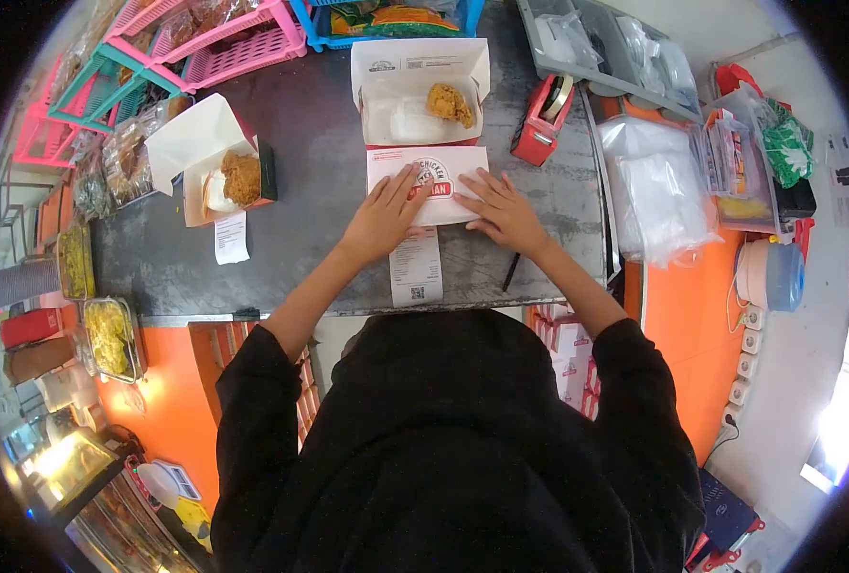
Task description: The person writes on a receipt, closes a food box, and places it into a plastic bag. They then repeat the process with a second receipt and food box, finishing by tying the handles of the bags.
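Observation:
A shut white takeaway box (383,162) with a red and black chicken logo lies on the dark table in front of me. My left hand (386,215) rests flat on its left part, fingers spread. On the right part lies my right hand (503,212), its fingers also apart. A receipt (417,272) sticks out from under the box's near side. Directly behind stands an open box (372,100) with fried chicken (450,105) and a white wrapped lump (413,124). Another open box (195,196) at the left holds fried chicken (241,179) beside a white bundle.
A red tape dispenser (541,121) stands right of the boxes, and a black pen (511,272) lies near the front edge. Clear plastic bags (649,181) and a grey tray (539,48) are at the right. Pink baskets (238,57) stand back left. A second receipt (231,239) lies left.

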Tool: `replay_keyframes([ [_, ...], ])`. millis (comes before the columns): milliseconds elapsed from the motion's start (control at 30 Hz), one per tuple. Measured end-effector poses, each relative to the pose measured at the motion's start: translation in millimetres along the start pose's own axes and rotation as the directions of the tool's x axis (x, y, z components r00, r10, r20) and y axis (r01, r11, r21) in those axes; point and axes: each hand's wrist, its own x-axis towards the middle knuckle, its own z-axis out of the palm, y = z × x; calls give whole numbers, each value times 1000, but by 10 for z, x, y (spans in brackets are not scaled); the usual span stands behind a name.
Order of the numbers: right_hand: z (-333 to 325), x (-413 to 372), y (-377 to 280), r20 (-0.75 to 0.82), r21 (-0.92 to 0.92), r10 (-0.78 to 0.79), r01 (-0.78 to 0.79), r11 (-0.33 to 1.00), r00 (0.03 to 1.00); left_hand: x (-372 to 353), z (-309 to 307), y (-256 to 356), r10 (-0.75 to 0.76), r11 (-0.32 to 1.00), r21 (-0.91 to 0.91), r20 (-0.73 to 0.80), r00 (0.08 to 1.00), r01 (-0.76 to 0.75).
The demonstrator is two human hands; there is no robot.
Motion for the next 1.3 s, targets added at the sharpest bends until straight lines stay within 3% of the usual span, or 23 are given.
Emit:
replay_keyframes([
  [33, 21, 4, 35, 33, -102, -89, 92, 990, 995, -4, 0, 7, 0, 1000, 11, -8, 1000, 0],
  [67, 70, 6, 50, 33, -100, -87, 90, 991, 996, 2, 3, -6, 2, 1000, 10, -5, 1000, -2],
  [233, 200, -12, -36, -165, -13, -35, 34, 999, 986, 20, 43, -74, 94, 995, 45, -153, 984, -88],
  [367, 236, -2, -48, -200, 42, -3, 12, 999, 980, 62, -29, -160, 145, 989, 49, -175, 974, -139],
  [467, 205, 14, -73, -216, 51, 8, 3, 999, 976, 81, -61, -190, 167, 985, 60, -121, 979, -161],
  [667, 138, -39, -44, -94, 74, -17, 24, 997, 995, 1, -127, -52, 151, 988, 38, -6, 989, -150],
  [733, 163, -36, 13, -87, -80, -96, 89, 993, 992, -24, -52, -12, 80, 997, -11, 58, 995, -80],
  [833, 237, -30, 27, -142, -53, -99, 92, 994, 985, -10, -32, -115, 139, 981, -142, 46, 989, -131],
  [967, 299, -41, 18, -173, -32, -78, 73, 997, 982, -46, -141, -221, 141, 990, -27, 153, 978, -138],
  [1033, 311, -45, 11, -191, -15, -63, 61, 998, 980, -63, -94, -206, -8, 982, -187, -43, 999, -1],
  [1267, 272, -40, -52, -207, 105, -5, 27, 994, 978, -73, -192, -170, -63, 965, -252, 24, 998, 67],
  [1300, 261, -31, -61, -217, 141, 8, 23, 990, 976, -83, -215, -199, -66, 934, -352, -7, 998, 59],
])
